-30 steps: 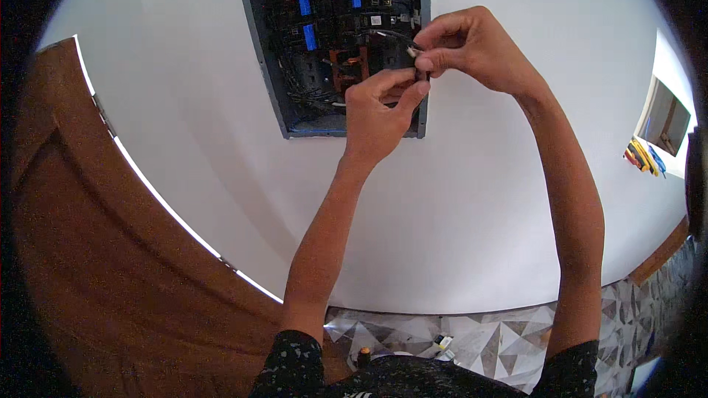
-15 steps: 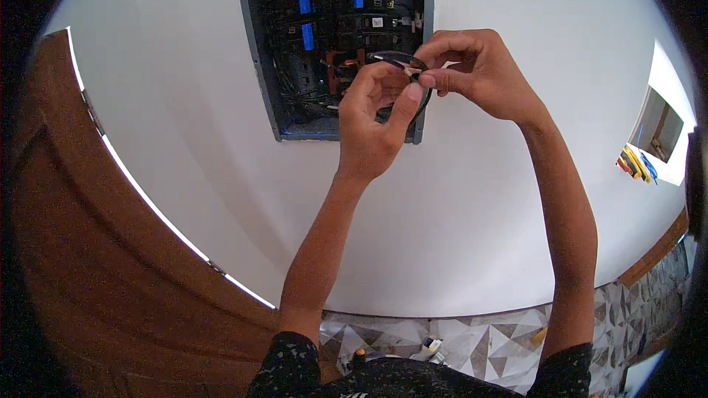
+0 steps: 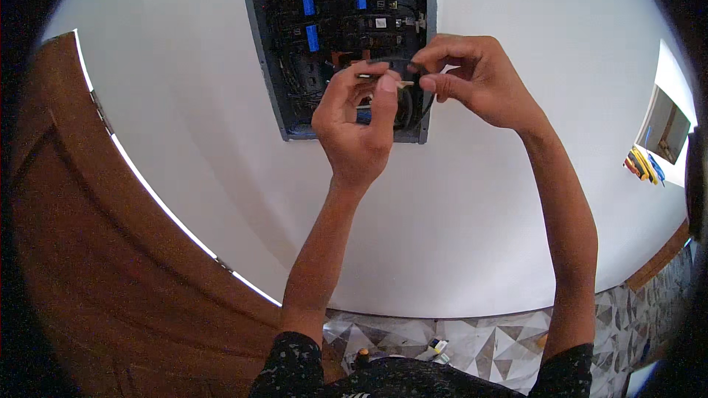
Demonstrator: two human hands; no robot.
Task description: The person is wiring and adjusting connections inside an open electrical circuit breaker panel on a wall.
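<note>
Both hands are raised in front of an open electrical panel [image 3: 263,51] set in the white wall. My left hand [image 3: 356,121] is closed, thumb against fingers, on a black wire. A small pale piece [image 3: 405,84] sticks out at its fingertips; whether it is a bared end or a strip of tape, I cannot tell. Just to the right, my right hand [image 3: 483,81] pinches the black wire [image 3: 428,105], which curves down past the panel's right edge. Behind the hands are rows of dark breakers with blue pieces [image 3: 308,2] and bundled black wires, partly hidden by my fingers.
A brown wooden door [image 3: 110,250] stands at the left. On the right, a wall opening [image 3: 667,125] has yellow, red and blue-handled tools [image 3: 644,166] by it. Below lies a patterned tile floor [image 3: 501,346], with a white and yellow object [image 3: 435,350] near my body.
My left hand has shifted left and slightly down, widening the gap between the hands. The right hand stays nearly in place. The view has moved slightly.
</note>
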